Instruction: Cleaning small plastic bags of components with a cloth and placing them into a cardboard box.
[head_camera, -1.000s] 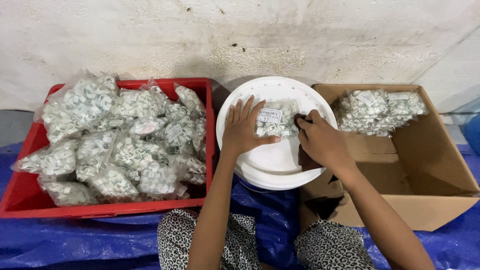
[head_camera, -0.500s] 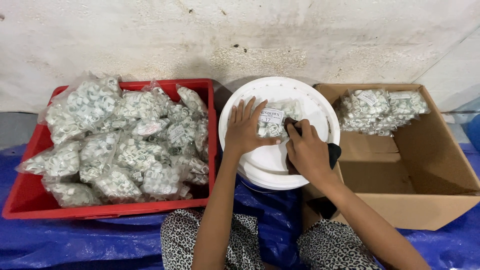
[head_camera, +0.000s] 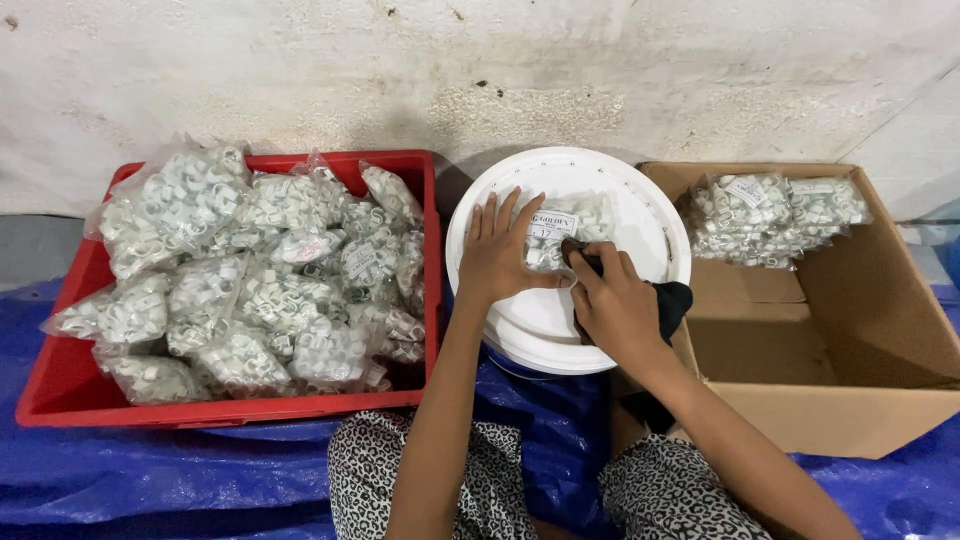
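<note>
Head view, quick pass?
— One view only. Left hand (head_camera: 497, 258) lies flat, fingers spread, pressing a clear bag (head_camera: 556, 238) of small white rings onto a white lid (head_camera: 640, 215). No closed grasp, just a palm hold.

— Right?
— Right hand (head_camera: 612, 305) is clenched on a dark cloth (head_camera: 672, 300), its fingertips touching the bag's label.

— Where's the bag exactly?
— On the lid, between the red crate (head_camera: 60, 395) and the cardboard box (head_camera: 880, 330).

— Progress?
— Judging by the piles: the crate is heaped with bags (head_camera: 255, 270), so most look left to handle. The box holds only a small stack (head_camera: 770, 215) at its back, rest of it bare. Early, I'd say.

— Anything else?
— Blue tarp (head_camera: 150, 470) underneath, whitewashed wall (head_camera: 400, 70) behind. Patterned trousers at the bottom edge.
</note>
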